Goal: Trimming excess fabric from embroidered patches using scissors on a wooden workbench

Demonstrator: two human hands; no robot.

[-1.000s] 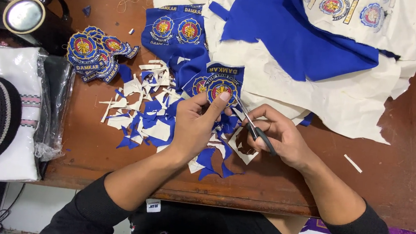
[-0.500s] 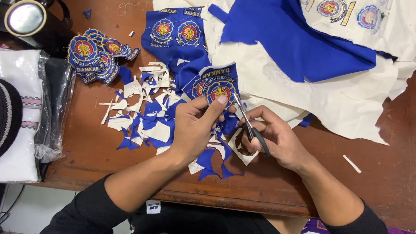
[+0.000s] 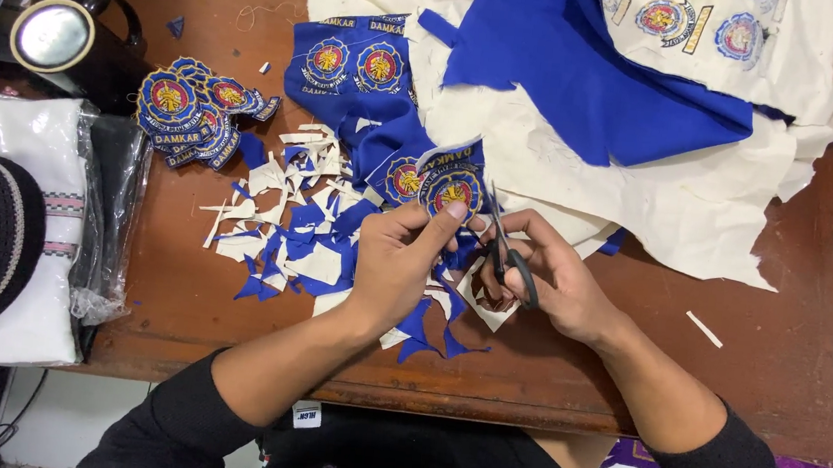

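While two hands (image 3: 404, 263) (image 3: 558, 282) trim one patch (image 3: 451, 189), perhaps eight lie stacked (image 3: 191, 109).

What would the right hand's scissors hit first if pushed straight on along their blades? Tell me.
Likely the blue embroidered patch pinched in the left hand: the scissors in the right hand point up at its edge. Depth is unclear.

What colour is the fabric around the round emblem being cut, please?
Blue, on the patch held by the left hand; head view.
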